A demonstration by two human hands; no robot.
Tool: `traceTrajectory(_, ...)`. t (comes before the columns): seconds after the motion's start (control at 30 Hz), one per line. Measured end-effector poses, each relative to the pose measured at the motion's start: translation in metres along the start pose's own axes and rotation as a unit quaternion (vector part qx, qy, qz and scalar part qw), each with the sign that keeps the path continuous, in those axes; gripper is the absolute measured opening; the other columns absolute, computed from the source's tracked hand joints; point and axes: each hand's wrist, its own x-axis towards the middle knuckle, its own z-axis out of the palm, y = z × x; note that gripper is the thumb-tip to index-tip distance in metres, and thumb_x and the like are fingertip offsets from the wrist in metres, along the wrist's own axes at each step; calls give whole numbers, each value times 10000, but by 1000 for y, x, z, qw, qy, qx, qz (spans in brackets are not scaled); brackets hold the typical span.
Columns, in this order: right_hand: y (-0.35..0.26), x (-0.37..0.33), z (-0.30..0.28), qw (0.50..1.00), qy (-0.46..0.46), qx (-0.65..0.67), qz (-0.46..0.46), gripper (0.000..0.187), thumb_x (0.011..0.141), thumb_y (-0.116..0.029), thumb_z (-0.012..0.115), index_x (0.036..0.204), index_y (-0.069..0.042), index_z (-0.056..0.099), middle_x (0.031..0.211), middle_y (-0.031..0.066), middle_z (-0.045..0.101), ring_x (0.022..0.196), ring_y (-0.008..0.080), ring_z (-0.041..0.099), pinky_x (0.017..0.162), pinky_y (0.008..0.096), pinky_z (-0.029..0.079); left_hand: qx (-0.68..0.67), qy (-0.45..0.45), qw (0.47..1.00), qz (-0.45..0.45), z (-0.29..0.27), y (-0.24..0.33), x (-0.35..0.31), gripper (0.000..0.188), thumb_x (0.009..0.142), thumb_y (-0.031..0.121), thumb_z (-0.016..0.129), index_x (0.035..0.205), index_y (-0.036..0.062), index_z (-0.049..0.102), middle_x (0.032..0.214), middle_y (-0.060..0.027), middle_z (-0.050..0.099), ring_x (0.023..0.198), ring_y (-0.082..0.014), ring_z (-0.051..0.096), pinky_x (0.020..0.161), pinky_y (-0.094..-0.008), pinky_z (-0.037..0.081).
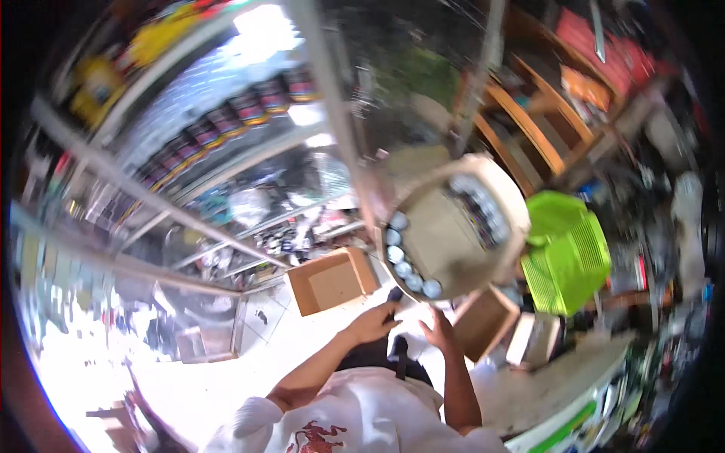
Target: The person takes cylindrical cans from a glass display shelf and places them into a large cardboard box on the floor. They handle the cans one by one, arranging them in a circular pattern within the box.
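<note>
My left hand [374, 322] and my right hand [439, 331] are held in front of my body, apart from each other. Fingers are spread on both, and I see nothing held in either. Just beyond them is a beige, rounded surface [436, 240] with a raised rim, like a plastic chair seat. Several small cylinders with pale round tops [402, 269] stand in a curved row along its near left edge. Another cluster of dark cylinders with pale tops [480, 211] lines its far right side. Blur hides what these cylinders are.
An open cardboard box [332, 282] sits left of the seat, and another box [485, 325] lies to the right. A bright green plastic basket or stool [566, 253] stands beyond it. Along the left, a glass display case [170, 215] holds a row of dark jars [204, 134].
</note>
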Motion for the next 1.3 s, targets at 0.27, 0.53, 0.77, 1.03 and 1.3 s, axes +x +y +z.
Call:
traceTrajectory(0.27, -87, 0, 47, 986, -152, -5, -71, 578, 909, -359, 758, 1321, -4, 562, 1253, 217, 661, 1120, 355, 668, 946, 437, 532, -72, 253, 959, -102, -19, -14, -165, 516, 973, 381, 664, 1346, 32, 589, 1257, -208, 671, 1157, -351, 661, 992, -435, 517)
traceTrajectory(0.53, -261, 44, 94, 950, -246, 3, -192, 611, 929, -345, 740, 1389, -11, 517, 1298, 206, 641, 1174, 332, 646, 975, 418, 514, -63, 407, 907, -85, -69, -33, -261, 454, 965, 281, 675, 1326, 19, 589, 1195, -212, 691, 1119, -374, 664, 967, -437, 516)
traceTrajectory(0.77, -463, 91, 168, 906, -290, 46, -304, 559, 952, -287, 725, 1389, -1, 526, 1319, 226, 635, 1199, 333, 640, 1003, 415, 499, -43, 518, 853, -51, -173, -96, -364, 395, 952, 178, 685, 1305, 13, 618, 1252, -194, 675, 1146, -347, 665, 988, -411, 507)
traceTrajectory(1.03, -740, 159, 275, 858, -205, -16, -471, 569, 939, -350, 702, 1366, -14, 535, 1302, 240, 629, 1183, 402, 620, 993, 457, 502, -33, 601, 794, -82, -315, -179, -505, 391, 948, 185, 705, 1286, 9, 616, 1186, -189, 687, 1141, -321, 672, 972, -395, 514)
traceTrajectory(1.3, -953, 262, 374, 819, 93, -161, -542, 577, 892, -320, 719, 1361, -35, 544, 1517, 240, 435, 1410, 396, 417, 1099, 528, 401, 103, 618, 778, -41, -434, -231, -585, 478, 944, 191, 700, 1360, 19, 539, 1378, -208, 561, 1267, -380, 567, 1066, -429, 460)
